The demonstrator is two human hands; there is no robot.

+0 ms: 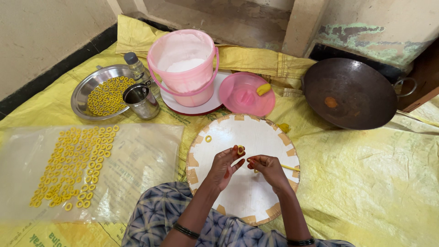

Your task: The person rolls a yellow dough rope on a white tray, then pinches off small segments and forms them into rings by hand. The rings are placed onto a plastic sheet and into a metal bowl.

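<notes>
Left hand (225,162) fingers pinch a small yellow dough ring (240,149) over the round white board (242,192); right hand (267,167) fingers curl closed on a thin dough strand (290,168). Another ring (208,138) lies on the board. Steel plate (82,89) holds rings; pink bucket (185,77) holds white flour.
</notes>
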